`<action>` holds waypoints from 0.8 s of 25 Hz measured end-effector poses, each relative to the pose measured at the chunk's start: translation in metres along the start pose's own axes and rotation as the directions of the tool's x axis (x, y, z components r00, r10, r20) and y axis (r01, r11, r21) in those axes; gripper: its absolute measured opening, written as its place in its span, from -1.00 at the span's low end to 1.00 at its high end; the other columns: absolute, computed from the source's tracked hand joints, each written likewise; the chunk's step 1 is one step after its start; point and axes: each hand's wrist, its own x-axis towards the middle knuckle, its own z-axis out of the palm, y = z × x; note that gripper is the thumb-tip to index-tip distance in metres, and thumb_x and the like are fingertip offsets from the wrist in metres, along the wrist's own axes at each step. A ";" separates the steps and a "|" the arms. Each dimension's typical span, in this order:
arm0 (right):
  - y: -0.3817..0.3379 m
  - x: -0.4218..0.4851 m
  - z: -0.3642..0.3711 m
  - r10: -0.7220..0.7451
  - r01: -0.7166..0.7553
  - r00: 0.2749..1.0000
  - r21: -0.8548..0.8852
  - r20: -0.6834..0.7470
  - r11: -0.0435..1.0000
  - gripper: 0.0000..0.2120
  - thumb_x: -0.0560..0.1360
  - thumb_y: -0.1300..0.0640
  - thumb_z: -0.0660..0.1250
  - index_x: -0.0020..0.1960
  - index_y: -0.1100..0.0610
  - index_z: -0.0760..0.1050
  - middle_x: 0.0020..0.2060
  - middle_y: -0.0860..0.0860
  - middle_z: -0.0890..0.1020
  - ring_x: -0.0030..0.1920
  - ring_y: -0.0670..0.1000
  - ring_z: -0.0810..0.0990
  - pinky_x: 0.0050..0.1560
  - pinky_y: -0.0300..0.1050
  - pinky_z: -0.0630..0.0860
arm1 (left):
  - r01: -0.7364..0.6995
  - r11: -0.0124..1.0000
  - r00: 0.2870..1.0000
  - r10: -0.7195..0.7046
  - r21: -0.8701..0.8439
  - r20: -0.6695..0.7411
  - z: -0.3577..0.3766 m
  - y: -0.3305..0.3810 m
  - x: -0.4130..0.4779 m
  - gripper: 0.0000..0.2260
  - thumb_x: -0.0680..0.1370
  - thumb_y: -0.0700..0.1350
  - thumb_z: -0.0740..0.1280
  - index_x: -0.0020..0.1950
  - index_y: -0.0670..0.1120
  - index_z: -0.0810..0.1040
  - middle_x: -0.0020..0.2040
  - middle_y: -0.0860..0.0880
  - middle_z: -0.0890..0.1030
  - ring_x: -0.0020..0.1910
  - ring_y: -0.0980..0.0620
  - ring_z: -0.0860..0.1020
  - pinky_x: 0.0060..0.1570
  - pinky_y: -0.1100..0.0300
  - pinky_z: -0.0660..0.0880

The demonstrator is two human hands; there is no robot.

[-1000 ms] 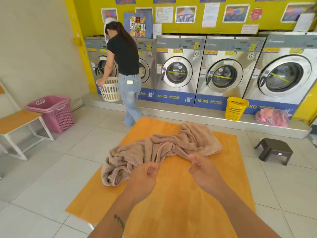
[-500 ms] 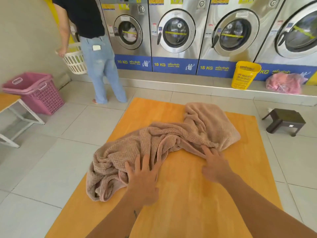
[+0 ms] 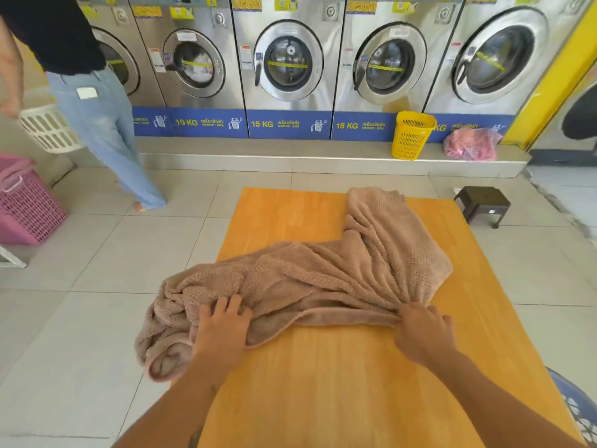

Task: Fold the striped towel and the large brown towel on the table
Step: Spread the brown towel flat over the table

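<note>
- Underfoot, pale floor tiles (image 3: pixel 135 253) surround an orange wooden table (image 3: pixel 355 383), smooth and bare over its near half.
- Behind it, steel washers (image 3: pixel 287 59) with round glass doors line a raised step; a yellow basket (image 3: pixel 412 135) and a pink bag (image 3: pixel 471 145) sit on that step.
- A dark stool (image 3: pixel 483 205) stands off the table's far right corner; a pink hamper (image 3: pixel 26 205) is at far left, and a blue basket rim (image 3: pixel 578 405) shows at the lower right edge.
- A person (image 3: pixel 97 108) in jeans walks past the left washers carrying a white basket (image 3: pixel 48 129).
- The brown towel (image 3: pixel 323 279) is thick, nubby terry, crumpled in soft ridges; no striped towel shows.
- Its long axis runs from the near left, where a bunched end hangs over the table's left edge, toward the far right, where a flatter flap points at the washers.
- The left hand (image 3: pixel 223 328) lies palm down, fingers spread, flat on the towel's near left part.
- The right hand (image 3: pixel 423 331) pinches the gathered near hem at the right, fingers closed on the cloth.
</note>
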 end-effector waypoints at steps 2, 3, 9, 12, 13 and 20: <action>-0.017 -0.022 -0.001 -0.034 0.049 0.996 0.186 -0.085 0.981 -0.94 0.56 0.08 0.12 -0.05 -0.05 0.35 0.01 -0.07 0.53 0.13 0.08 0.49 0.09 0.05 0.40 | 0.038 0.999 0.998 -0.039 -0.028 -0.048 0.003 -0.040 0.003 -0.63 0.57 -0.17 0.20 0.38 0.00 0.37 0.42 -0.08 0.28 0.38 -0.13 0.29 0.34 -0.04 0.30; -0.027 -0.031 -0.001 -0.039 0.076 0.989 0.267 -0.143 0.961 -0.93 0.56 0.08 0.14 -0.05 -0.02 0.39 -0.03 -0.06 0.53 0.09 0.09 0.51 0.05 0.06 0.41 | 0.031 0.996 0.998 -0.035 -0.086 -0.048 0.004 -0.055 0.007 -0.66 0.56 -0.17 0.21 0.33 0.00 0.40 0.40 -0.08 0.29 0.36 -0.14 0.31 0.30 -0.02 0.35; -0.096 -0.074 -0.007 -0.074 0.249 0.925 0.445 -0.374 0.860 -0.93 0.53 0.12 0.25 -0.10 0.02 0.50 -0.23 -0.02 0.57 -0.18 0.06 0.52 -0.25 0.00 0.45 | -0.120 0.859 0.974 0.004 -0.498 -0.228 -0.002 -0.063 -0.002 -0.74 0.46 -0.07 0.19 0.11 0.04 0.53 0.30 -0.06 0.37 0.22 -0.13 0.39 0.17 -0.07 0.42; -0.120 -0.088 -0.012 -0.125 0.287 0.922 0.433 -0.366 0.855 -0.89 0.57 0.11 0.20 -0.14 -0.01 0.42 -0.35 -0.09 0.52 -0.31 0.00 0.49 -0.39 -0.10 0.32 | -0.082 0.780 0.995 0.026 -0.620 -0.099 -0.015 -0.042 -0.018 -0.42 0.38 -0.09 0.22 0.41 0.18 0.32 0.43 0.01 0.16 0.47 -0.13 0.08 0.45 -0.19 0.05; -0.126 -0.091 -0.015 -0.135 0.308 0.916 0.447 -0.378 0.840 -0.87 0.58 0.11 0.20 -0.14 -0.01 0.41 -0.37 -0.10 0.51 -0.34 -0.02 0.48 -0.40 -0.12 0.29 | -0.123 0.768 0.992 0.105 -0.629 -0.065 -0.019 -0.032 -0.023 -0.30 0.36 -0.10 0.24 0.49 0.22 0.17 0.46 0.05 0.08 0.51 -0.09 -0.06 0.47 -0.21 -0.09; -0.131 -0.106 -0.043 -0.182 0.391 0.909 0.619 -0.375 0.681 -0.92 0.47 0.13 0.33 -0.13 -0.04 0.46 -0.30 -0.10 0.56 -0.30 -0.07 0.50 -0.38 -0.17 0.39 | -0.332 0.592 0.923 0.043 -0.734 -0.383 -0.046 0.025 -0.032 -0.90 0.54 -0.08 0.22 -0.14 0.12 0.39 -0.18 0.15 0.50 -0.11 0.02 0.54 -0.14 0.04 0.41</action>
